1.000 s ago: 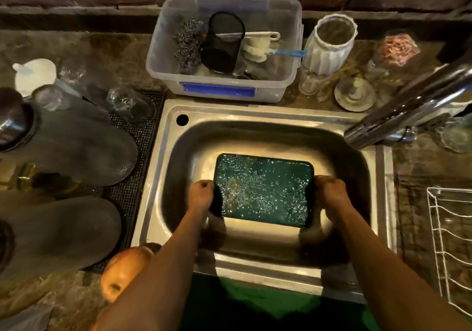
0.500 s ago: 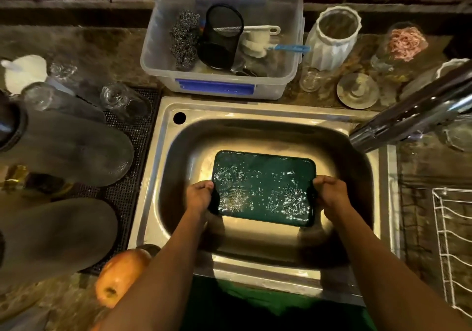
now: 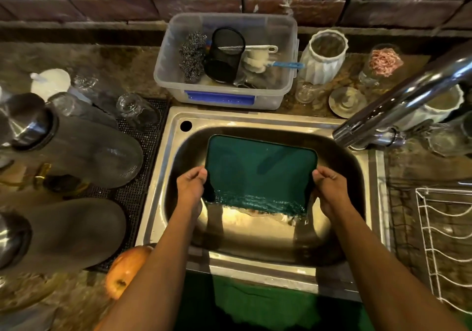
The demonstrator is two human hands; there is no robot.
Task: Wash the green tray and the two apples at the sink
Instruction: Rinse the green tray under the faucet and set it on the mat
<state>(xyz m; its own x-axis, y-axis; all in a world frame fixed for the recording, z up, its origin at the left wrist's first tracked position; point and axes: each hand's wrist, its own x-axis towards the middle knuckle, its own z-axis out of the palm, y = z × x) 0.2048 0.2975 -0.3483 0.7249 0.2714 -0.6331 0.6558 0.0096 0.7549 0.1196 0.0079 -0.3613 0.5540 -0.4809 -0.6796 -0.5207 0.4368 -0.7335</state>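
I hold the green tray (image 3: 258,169) over the steel sink (image 3: 158,177), its far edge tipped up and water spilling off its near edge into the basin. My left hand (image 3: 190,186) grips its left side and my right hand (image 3: 329,190) grips its right side. One orange-red apple (image 3: 125,269) lies on the counter at the sink's near left corner, partly behind my left forearm. A second apple is not visible.
The chrome tap (image 3: 398,101) reaches in from the right. A clear tub (image 3: 224,60) with scourers and brushes stands behind the sink. Glass jars (image 3: 76,141) lie on a black mat at the left. A white wire rack (image 3: 444,241) is at the right.
The tray went from lying flat and full of water to tilted with its far edge up, and the water now pours off its near edge. Both hands kept their hold.
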